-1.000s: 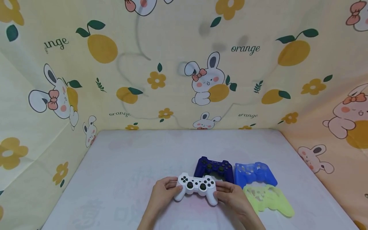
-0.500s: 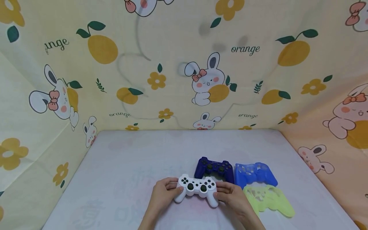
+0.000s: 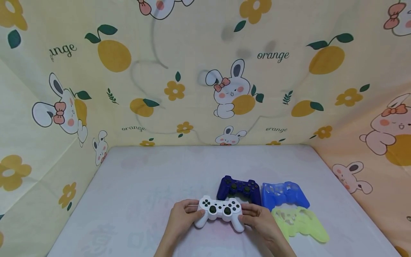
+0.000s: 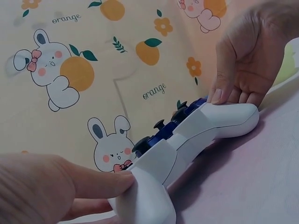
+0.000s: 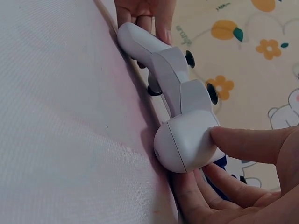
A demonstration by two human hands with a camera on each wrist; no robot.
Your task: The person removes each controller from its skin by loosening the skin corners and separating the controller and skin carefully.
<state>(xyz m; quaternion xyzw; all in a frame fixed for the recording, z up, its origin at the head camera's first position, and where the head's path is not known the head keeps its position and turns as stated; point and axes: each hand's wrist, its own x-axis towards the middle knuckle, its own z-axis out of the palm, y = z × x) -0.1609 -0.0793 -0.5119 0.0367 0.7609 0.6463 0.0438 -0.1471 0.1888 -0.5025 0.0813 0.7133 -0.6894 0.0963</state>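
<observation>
A white game controller (image 3: 219, 210) with black thumbsticks is held between both hands, low over the table near its front. My left hand (image 3: 182, 216) grips its left end, thumb on top and fingers at the side and beneath. On the opposite end my right hand (image 3: 261, 222) pinches the grip the same way; the right wrist view shows its thumb on the white shell (image 5: 187, 140) and fingers below. Just behind lies a dark blue controller (image 3: 240, 189), its near edge partly hidden by the white one.
To the right lie a blue silicone controller cover (image 3: 284, 194) and a yellow-green one (image 3: 300, 223), close to my right forearm. The table (image 3: 144, 178) has a pale cloth. Printed curtains (image 3: 192, 89) with rabbits and oranges enclose its back and sides.
The white controller has dipped very slightly toward the front, still in both hands. The other controller and the covers stay where they were.
</observation>
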